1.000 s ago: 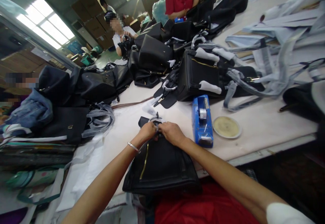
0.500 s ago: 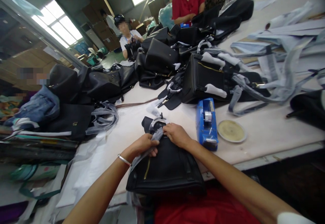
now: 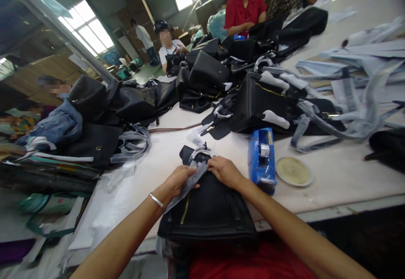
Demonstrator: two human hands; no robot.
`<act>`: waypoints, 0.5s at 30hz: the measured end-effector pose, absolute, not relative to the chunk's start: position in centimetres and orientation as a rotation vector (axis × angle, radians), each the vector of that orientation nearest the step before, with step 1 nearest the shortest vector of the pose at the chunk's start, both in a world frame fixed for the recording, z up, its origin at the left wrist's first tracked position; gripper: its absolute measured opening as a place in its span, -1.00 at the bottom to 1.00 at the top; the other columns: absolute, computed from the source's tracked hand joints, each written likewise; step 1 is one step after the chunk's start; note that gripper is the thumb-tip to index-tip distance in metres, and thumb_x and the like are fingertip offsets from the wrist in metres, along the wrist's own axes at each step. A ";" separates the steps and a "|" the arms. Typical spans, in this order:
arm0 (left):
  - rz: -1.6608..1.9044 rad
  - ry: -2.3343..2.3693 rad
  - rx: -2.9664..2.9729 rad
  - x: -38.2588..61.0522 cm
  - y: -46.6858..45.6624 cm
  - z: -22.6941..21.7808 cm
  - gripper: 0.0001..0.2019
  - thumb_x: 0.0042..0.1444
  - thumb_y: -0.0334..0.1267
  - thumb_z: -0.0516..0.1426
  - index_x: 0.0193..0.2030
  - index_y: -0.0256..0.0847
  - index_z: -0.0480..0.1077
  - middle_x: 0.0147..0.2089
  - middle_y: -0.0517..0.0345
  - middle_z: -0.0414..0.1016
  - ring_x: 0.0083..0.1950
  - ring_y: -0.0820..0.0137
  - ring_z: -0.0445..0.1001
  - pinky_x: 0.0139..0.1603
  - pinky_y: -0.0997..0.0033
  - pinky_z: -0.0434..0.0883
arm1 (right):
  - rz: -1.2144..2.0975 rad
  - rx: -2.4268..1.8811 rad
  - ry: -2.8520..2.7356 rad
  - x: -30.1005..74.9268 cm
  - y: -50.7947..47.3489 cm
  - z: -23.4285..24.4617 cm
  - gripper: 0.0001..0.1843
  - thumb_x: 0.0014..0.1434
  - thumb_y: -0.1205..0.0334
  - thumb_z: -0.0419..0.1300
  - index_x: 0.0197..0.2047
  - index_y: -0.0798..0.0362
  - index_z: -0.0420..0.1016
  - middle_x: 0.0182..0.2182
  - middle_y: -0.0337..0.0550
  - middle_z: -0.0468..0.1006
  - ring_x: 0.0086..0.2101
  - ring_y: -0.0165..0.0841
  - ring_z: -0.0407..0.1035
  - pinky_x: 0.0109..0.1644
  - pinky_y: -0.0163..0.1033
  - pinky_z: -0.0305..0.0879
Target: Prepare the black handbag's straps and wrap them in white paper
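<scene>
A black handbag (image 3: 215, 211) with a gold zip lies at the table's front edge, its wrapped top handle (image 3: 199, 151) pointing away from me. My left hand (image 3: 182, 180) is closed on a strap (image 3: 193, 178) in clear plastic wrap, which runs down along the bag's left side. At the strap's upper end, by the base of the handle, my right hand (image 3: 223, 170) pinches with bent fingers. The strap's end seems to lie between those fingertips, though they partly hide it.
Right of the bag stand a blue tape dispenser (image 3: 262, 161) and a shallow round dish (image 3: 294, 171). Black bags (image 3: 209, 74) are heaped across the table's far side. Wrapped straps (image 3: 134, 144) lie at left. Co-workers stand beyond, one in a red shirt (image 3: 245, 11).
The view has shifted slightly, so the surroundings appear lower and further right. Both hands keep their hold near the handle, with the left hand shifted a little on the strap.
</scene>
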State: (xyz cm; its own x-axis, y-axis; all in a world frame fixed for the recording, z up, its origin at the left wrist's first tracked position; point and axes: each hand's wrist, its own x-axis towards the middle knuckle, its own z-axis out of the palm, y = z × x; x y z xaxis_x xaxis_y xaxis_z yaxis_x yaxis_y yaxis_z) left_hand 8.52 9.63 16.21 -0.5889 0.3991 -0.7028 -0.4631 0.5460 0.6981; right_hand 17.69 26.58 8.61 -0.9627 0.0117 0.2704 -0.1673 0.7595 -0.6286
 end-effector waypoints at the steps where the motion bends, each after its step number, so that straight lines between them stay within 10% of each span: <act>1: 1.186 1.933 -0.028 8.6 9.4 16.2 -0.82 0.11 -0.21 0.15 -0.40 -0.28 0.31 -0.55 0.25 0.33 -0.56 0.50 0.36 -0.44 0.42 0.49 | 1.003 0.122 -2.702 17.7 26.6 8.8 -0.93 0.20 0.38 0.13 -0.25 0.09 0.43 -0.27 -0.14 0.45 -0.17 -0.35 0.30 -0.06 -0.29 0.17; 15: 1.020 2.181 0.168 8.7 9.6 15.0 -0.72 0.18 -0.01 0.06 -0.32 -0.21 0.23 -0.56 0.19 0.44 -0.55 0.32 0.51 -0.56 0.42 0.43 | 0.972 -0.044 -2.669 14.5 24.3 10.9 -0.70 0.27 0.25 0.08 0.08 -0.01 0.37 -0.09 -0.11 0.48 -0.05 -0.31 0.34 0.01 -0.24 0.24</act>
State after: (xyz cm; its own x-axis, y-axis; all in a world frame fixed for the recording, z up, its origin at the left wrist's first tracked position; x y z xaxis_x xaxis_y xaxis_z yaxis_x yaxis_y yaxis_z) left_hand 8.71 9.59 15.04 -0.7384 0.3907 -0.5497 -0.1714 0.6796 0.7133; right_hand 14.53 24.34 10.93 -0.9546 0.1298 0.2682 -0.0731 0.7705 -0.6332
